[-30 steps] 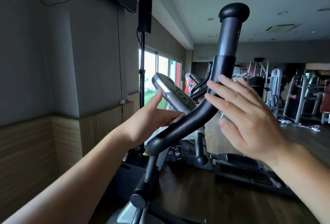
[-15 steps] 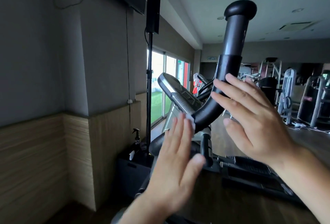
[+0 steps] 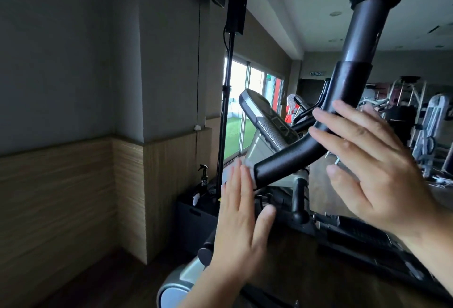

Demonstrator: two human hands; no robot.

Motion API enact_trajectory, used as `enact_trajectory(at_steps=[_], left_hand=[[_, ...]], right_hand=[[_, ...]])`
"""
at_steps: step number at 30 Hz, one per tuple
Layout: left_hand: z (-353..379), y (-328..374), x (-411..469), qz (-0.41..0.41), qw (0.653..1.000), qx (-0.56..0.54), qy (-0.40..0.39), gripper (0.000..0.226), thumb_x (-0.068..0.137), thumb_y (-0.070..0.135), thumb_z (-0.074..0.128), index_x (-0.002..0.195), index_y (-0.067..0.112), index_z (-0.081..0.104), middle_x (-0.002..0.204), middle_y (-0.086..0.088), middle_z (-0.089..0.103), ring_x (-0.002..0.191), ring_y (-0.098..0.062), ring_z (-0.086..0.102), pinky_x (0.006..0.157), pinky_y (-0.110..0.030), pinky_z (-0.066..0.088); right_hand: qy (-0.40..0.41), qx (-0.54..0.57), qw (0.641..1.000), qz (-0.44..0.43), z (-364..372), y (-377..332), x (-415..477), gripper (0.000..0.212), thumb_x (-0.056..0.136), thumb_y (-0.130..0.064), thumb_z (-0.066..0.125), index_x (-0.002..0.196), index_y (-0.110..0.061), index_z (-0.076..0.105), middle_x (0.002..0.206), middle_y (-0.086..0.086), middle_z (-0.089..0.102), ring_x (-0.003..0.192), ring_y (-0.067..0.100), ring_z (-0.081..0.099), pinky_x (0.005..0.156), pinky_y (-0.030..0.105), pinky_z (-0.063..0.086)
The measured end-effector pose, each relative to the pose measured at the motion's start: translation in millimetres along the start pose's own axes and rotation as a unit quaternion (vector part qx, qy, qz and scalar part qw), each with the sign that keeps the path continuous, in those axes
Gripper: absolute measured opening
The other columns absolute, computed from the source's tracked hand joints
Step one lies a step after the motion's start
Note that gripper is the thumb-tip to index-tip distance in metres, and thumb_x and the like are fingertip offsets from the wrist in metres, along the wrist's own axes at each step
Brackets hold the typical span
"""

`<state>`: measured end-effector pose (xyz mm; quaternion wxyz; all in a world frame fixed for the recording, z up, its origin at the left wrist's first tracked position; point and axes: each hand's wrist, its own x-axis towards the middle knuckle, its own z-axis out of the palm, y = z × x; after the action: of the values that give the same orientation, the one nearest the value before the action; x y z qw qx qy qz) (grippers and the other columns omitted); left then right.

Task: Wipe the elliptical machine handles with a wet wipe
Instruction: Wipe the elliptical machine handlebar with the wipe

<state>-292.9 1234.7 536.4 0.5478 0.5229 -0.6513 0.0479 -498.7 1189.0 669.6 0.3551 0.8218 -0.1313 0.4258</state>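
The left hand (image 3: 241, 224), reaching in sideways a second ago, now stands upright, straight fingers pressing the white wet wipe (image 3: 248, 165) against the lower end of the curved matte-black foam handle (image 3: 294, 153); behind it a small sign (image 3: 317, 74) seems to read KELUAR; the right hand (image 3: 382, 175) lies flat on the bend, fingers spread, holding nothing.

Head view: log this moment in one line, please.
left hand: fingers straight, pressing wet wipe on handle lower end | right hand: fingers straight, at handle bend | step: wiping handle
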Motion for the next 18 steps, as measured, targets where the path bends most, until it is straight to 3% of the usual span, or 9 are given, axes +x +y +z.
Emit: enact_trajectory(at_steps=[2, 6, 9, 12, 15, 18], left_hand=[[-3, -16, -11, -0.061, 0.994, -0.085, 0.009, 0.073, 0.102, 0.063, 0.021, 0.162, 0.031, -0.008, 0.17, 0.023, -0.011, 0.157, -0.003, -0.011, 0.13, -0.05, 0.003], [-7, -16, 4, -0.041, 0.988, -0.147, -0.002, 0.069, 0.103, 0.062, 0.018, 0.163, 0.028, 0.012, 0.171, 0.019, 0.005, 0.158, -0.001, -0.002, 0.13, -0.032, 0.0], [-11, -38, 5, -0.118, 0.97, -0.213, 0.024, 0.065, 0.1, 0.066, 0.027, 0.158, 0.036, 0.033, 0.166, 0.02, 0.029, 0.156, -0.001, 0.017, 0.13, -0.048, 0.009], [-23, -30, 27, -0.111, 0.973, -0.204, -0.008, 0.07, 0.096, 0.07, 0.028, 0.15, 0.031, 0.049, 0.155, 0.019, 0.047, 0.148, 0.009, 0.028, 0.131, -0.04, 0.005], [-30, -24, 44, -0.036, 0.981, -0.178, -0.073, 0.063, 0.1, 0.056, 0.029, 0.152, 0.025, 0.048, 0.156, 0.017, 0.047, 0.149, 0.007, 0.029, 0.129, -0.028, -0.003], [-32, -48, 29, -0.072, 0.978, -0.187, -0.057, 0.058, 0.097, 0.052, 0.039, 0.153, 0.035, 0.042, 0.158, 0.024, 0.04, 0.152, 0.007, 0.022, 0.131, -0.037, -0.001]], right_hand=[[0.002, 0.002, 1.0, -0.009, 0, -4, -2, 0.044, 0.094, -0.011, 0.053, 0.136, -0.001, 0.063, 0.152, 0.017, 0.053, 0.148, 0.037, 0.044, 0.126, 0.057, 0.025], [-0.002, -0.001, 1.0, 0.0, 5, -10, 2, 0.043, 0.095, -0.013, 0.053, 0.135, -0.001, 0.065, 0.151, 0.016, 0.055, 0.147, 0.037, 0.046, 0.125, 0.059, 0.027], [-0.017, -0.006, 1.0, 0.008, 8, -10, 2, 0.044, 0.091, -0.009, 0.06, 0.135, -0.001, 0.066, 0.149, 0.014, 0.057, 0.147, 0.036, 0.046, 0.126, 0.058, 0.026], [-0.027, -0.01, 0.999, 0.016, 10, -11, -1, 0.046, 0.088, -0.007, 0.064, 0.133, -0.001, 0.067, 0.148, 0.013, 0.058, 0.146, 0.035, 0.047, 0.126, 0.059, 0.026], [-0.029, -0.01, 0.999, 0.035, 11, -14, -4, 0.045, 0.088, -0.007, 0.065, 0.132, -0.001, 0.068, 0.147, 0.013, 0.06, 0.146, 0.035, 0.047, 0.125, 0.061, 0.027], [-0.031, -0.006, 0.999, 0.042, 13, -20, -9, 0.043, 0.088, -0.007, 0.065, 0.131, -0.001, 0.07, 0.147, 0.013, 0.06, 0.147, 0.035, 0.046, 0.124, 0.061, 0.028]])
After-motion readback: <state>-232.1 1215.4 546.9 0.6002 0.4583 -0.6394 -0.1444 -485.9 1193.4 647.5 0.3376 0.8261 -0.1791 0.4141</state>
